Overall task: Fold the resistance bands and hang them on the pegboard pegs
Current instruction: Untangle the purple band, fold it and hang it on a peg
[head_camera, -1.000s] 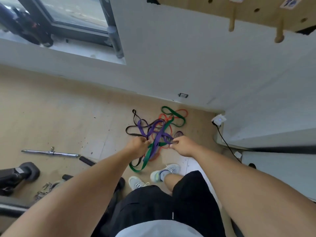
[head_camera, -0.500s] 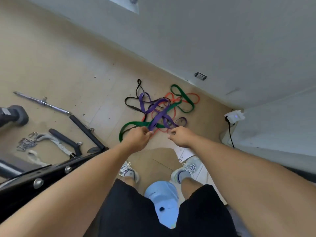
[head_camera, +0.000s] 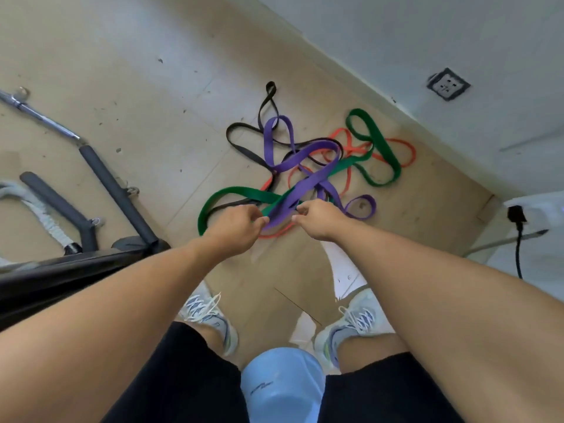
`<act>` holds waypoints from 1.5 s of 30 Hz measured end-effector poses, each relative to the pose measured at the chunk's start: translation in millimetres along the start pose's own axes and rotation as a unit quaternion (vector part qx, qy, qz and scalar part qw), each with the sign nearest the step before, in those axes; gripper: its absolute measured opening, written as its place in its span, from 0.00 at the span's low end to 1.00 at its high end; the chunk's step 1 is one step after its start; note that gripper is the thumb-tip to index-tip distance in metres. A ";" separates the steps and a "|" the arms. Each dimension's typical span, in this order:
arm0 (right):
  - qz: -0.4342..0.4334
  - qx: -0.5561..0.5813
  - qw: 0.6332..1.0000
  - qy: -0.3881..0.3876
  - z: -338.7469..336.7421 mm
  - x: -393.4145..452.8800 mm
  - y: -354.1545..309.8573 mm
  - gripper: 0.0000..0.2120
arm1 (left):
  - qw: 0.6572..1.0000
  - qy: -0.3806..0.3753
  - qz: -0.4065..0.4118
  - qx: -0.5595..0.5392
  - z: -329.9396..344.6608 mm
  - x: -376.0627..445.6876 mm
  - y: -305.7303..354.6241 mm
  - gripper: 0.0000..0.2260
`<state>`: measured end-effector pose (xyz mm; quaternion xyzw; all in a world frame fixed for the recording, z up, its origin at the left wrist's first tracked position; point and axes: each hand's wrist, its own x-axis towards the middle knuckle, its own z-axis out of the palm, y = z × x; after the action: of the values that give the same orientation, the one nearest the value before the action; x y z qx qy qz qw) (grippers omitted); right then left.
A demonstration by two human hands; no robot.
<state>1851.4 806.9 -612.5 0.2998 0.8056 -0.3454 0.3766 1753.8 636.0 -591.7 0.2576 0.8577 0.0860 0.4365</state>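
Observation:
A tangle of resistance bands lies on the tan floor near the wall: a purple band (head_camera: 305, 157), a green band (head_camera: 381, 154), an orange band (head_camera: 403, 154) and a black band (head_camera: 244, 145). My left hand (head_camera: 236, 227) pinches the near end of the purple band between thumb and fingers. My right hand (head_camera: 320, 216) is closed on the same purple band a short way to the right. The stretch of purple between my hands lies over the green band. The pegboard is out of view.
A metal bar (head_camera: 36, 112) and black padded handles (head_camera: 116, 190) lie on the floor at left, beside a black machine frame (head_camera: 61, 270). A wall socket (head_camera: 448, 84) and a plugged black cable (head_camera: 517, 239) sit at right. My shoes (head_camera: 207, 312) stand below.
The camera has tilted down, so the pegboard and window left the view. Both hands stay on the purple band and have sunk closer to the pile.

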 end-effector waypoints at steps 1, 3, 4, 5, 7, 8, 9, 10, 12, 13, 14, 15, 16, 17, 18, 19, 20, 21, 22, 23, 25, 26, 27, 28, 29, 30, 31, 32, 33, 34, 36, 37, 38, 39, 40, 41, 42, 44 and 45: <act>0.001 -0.003 1.000 0.005 7.2 19.0 2.5 0.23 | 1.000 0.005 0.004 0.003 5.8 16.1 -5.9 0.14; 0.004 -0.008 1.000 0.024 20.8 58.4 8.1 0.22 | 0.999 0.013 0.023 0.024 14.7 47.2 -17.3 0.14; 0.006 -0.010 0.999 0.039 27.3 76.6 11.0 0.21 | 0.998 0.009 0.033 0.045 17.7 61.3 -22.7 0.14; 0.005 -0.013 0.998 0.057 33.8 94.7 13.8 0.21 | 0.997 0.002 0.040 0.068 19.4 74.8 -27.6 0.14; 0.004 -0.019 0.996 0.088 47.3 129.6 19.9 0.22 | 0.991 -0.010 0.050 0.122 20.0 100.3 -35.3 0.16; 0.005 -0.023 0.995 0.096 53.5 145.6 23.2 0.23 | 0.988 -0.016 0.052 0.146 19.3 112.1 -38.2 0.17; 0.007 -0.032 0.995 0.100 59.1 159.4 26.0 0.23 | 0.985 -0.021 0.052 0.164 18.5 122.6 -40.7 0.17; 0.009 -0.044 0.994 0.100 64.9 171.9 29.5 0.23 | 0.982 -0.028 0.050 0.178 18.4 131.0 -42.7 0.17; 0.012 -0.085 0.991 0.106 75.5 191.5 36.4 0.22 | 0.978 -0.047 0.049 0.196 18.9 142.3 -43.4 0.19; 0.010 -0.113 0.987 0.113 81.1 198.5 39.0 0.22 | 0.978 -0.052 0.053 0.195 19.2 145.4 -42.3 0.19; 0.004 -0.140 0.982 0.124 87.1 204.4 41.8 0.21 | 0.979 -0.052 0.058 0.189 19.6 146.3 -40.1 0.19; -0.004 -0.161 0.977 0.137 92.9 208.9 44.5 0.21 | 0.980 -0.049 0.066 0.181 20.0 145.9 -37.1 0.19; -0.012 -0.177 0.973 0.148 97.8 212.5 47.6 0.22 | 0.980 -0.046 0.074 0.177 20.2 144.8 -33.6 0.19; -0.021 -0.194 0.968 0.156 101.8 214.5 50.4 0.22 | 0.979 -0.044 0.081 0.179 20.2 142.9 -30.1 0.18; -0.032 -0.216 0.962 0.163 105.1 216.5 53.9 0.22 | 0.978 -0.040 0.085 0.188 20.6 140.5 -27.4 0.18; -0.044 -0.244 0.954 0.169 107.4 218.1 57.5 0.21 | 0.976 -0.036 0.088 0.198 21.2 137.6 -24.3 0.18; -0.055 -0.272 0.945 0.176 109.0 219.5 60.7 0.20 | 0.973 -0.035 0.089 0.209 22.4 134.3 -21.0 0.18; -0.063 -0.293 0.936 0.184 110.2 220.1 63.0 0.20 | 0.971 -0.039 0.089 0.217 24.2 131.3 -17.1 0.18; -0.067 -0.310 0.929 0.192 111.9 220.6 64.4 0.19 | 0.970 -0.045 0.089 0.224 26.2 128.7 -13.1 0.18; -0.067 -0.322 0.923 0.200 114.2 220.5 64.8 0.17 | 0.968 -0.049 0.088 0.228 27.5 126.5 -9.1 0.18; -0.056 -0.343 0.913 0.213 120.2 218.9 62.2 0.17 | 0.968 -0.044 0.094 0.227 28.7 122.0 -5.8 0.17; -0.049 -0.354 0.908 0.218 121.7 218.0 59.9 0.17 | 0.969 -0.040 0.096 0.223 28.5 119.0 -6.1 0.17; -0.042 -0.363 0.905 0.218 121.9 216.7 57.9 0.17 | 0.969 -0.040 0.097 0.222 27.7 115.1 -7.3 0.17; -0.037 -0.369 0.904 0.214 121.2 215.0 56.0 0.17 | 0.969 -0.043 0.095 0.225 26.9 109.7 -8.8 0.17; -0.036 -0.373 0.903 0.209 119.8 213.2 53.8 0.17 | 0.967 -0.046 0.089 0.233 25.5 104.2 -11.5 0.17; -0.038 -0.371 0.905 0.204 117.7 210.5 51.4 0.18 | 0.964 -0.044 0.084 0.247 23.0 98.7 -14.0 0.17; -0.041 -0.360 0.912 0.192 115.0 206.7 48.7 0.18 | 0.962 -0.036 0.080 0.260 19.6 92.9 -16.7 0.17; -0.045 -0.342 0.922 0.175 112.4 201.6 46.7 0.18 | 0.961 -0.025 0.076 0.264 15.2 87.2 -19.6 0.18; -0.050 -0.328 0.931 0.154 110.0 195.2 45.7 0.18 | 0.963 -0.011 0.073 0.260 11.0 81.3 -22.3 0.19; -0.056 -0.315 0.937 0.142 108.3 187.7 46.0 0.17 | 0.965 0.004 0.073 0.253 7.4 74.8 -25.3 0.20; -0.071 -0.288 0.943 0.151 103.6 170.0 45.6 0.14 | 0.965 0.020 0.075 0.251 1.9 59.3 -29.6 0.21; -0.083 -0.272 0.945 0.158 99.2 160.3 43.7 0.12 | 0.964 0.018 0.075 0.255 0.1 51.8 -31.9 0.21; -0.097 -0.254 0.949 0.158 93.4 150.9 40.2 0.11 | 0.963 0.012 0.072 0.259 -1.0 43.8 -33.7 0.21; -0.112 -0.232 0.954 0.150 85.8 140.4 35.1 0.10 | 0.963 0.010 0.069 0.261 -1.7 36.3 -36.0 0.21; -0.129 -0.212 0.959 0.139 75.8 128.3 28.7 0.09 | 0.962 0.016 0.067 0.263 -2.0 29.2 -38.0 0.21; -0.145 -0.197 0.960 0.133 63.6 114.3 21.3 0.07 | 0.962 0.030 0.068 0.264 -2.2 22.7 -39.5 0.22; -0.162 -0.189 0.959 0.137 49.6 99.1 14.0 0.05 | 0.961 0.050 0.071 0.261 -2.6 16.3 -40.1 0.23; -0.195 -0.186 0.949 0.162 20.0 62.4 -2.6 0.05 | 0.963 0.102 0.089 0.233 -3.9 4.2 -38.8 0.28; -0.214 -0.190 0.942 0.177 6.9 40.6 -11.2 0.06 | 0.964 0.124 0.104 0.210 -4.5 -2.8 -35.5 0.31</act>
<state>1824.0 804.1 -645.1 0.0990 0.9551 -0.2000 0.1949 1738.5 604.6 -600.2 0.4186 0.8726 -0.0198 0.2511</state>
